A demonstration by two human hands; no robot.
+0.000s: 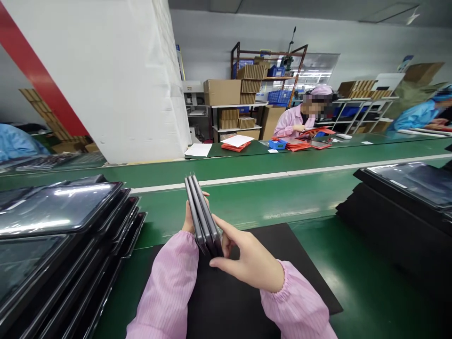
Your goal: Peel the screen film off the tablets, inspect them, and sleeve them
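CLEARANCES AND OBSTRUCTIONS

Left of the black mat (243,301): narrow gap, then panel stack (74,202). Right: green worktop (326,249) lane, bounded by black stack (388,230). Beyond: passable worktop. Above: left hand (189,216), right hand (252,261) and 3 tilted slabs (202,219) obstruct.

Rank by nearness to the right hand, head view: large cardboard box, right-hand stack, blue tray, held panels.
1. Held panels: left, touching right hand.
2. Right-hand stack: to the right.
3. Blue tray: far ahead.
4. Large cardboard box: background, upper middle.
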